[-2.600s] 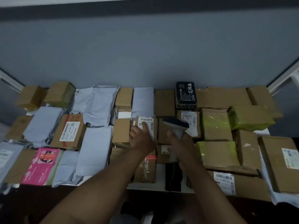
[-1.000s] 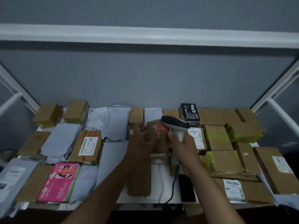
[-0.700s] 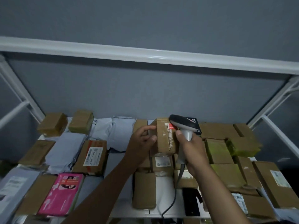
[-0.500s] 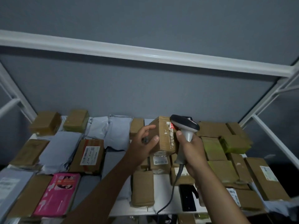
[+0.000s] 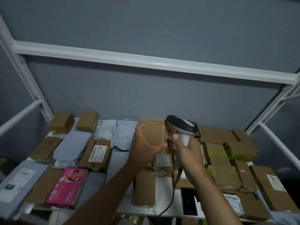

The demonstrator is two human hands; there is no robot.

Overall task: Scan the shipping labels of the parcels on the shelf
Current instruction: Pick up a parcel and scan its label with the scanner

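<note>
A person's left hand [image 5: 142, 148] holds a brown box [image 5: 154, 133] raised above the parcels on a white shelf [image 5: 164, 208], the grip holding it with fingers over the top left corner and the thumb pressed along the lower front edge. The right hand [image 5: 188, 150] has its grip wrapped around the pale handle of a scanner [image 5: 181, 125], whose dark head sits at the box's 3 o'clock edge, touching or just beside it, with a red light glowing on top; whether a label faces the scanner cannot be told. A cable [image 5: 172, 197] hangs from the handle toward the shelf's front edge. Below the raised box, at 6 o'clock, lies a labelled carton [image 5: 163, 161], and nearer the front a tall brown packet [image 5: 144, 187]. At 9 o'clock, grey mailers [image 5: 71, 148] sit among brown boxes, one a carton with a white barcode label [image 5: 98, 153]; a pink box [image 5: 68, 184] lies at 8 o'clock by the front edge. At 3 to 4 o'clock, several yellow-green taped parcels [image 5: 217, 153] crowd together, with a long carton [image 5: 274, 189] at the far right. A black phone [image 5: 188, 202] lies flat at 5 o'clock near the front edge. The frame's white rail [image 5: 146, 62] crosses the grey wall above.
</note>
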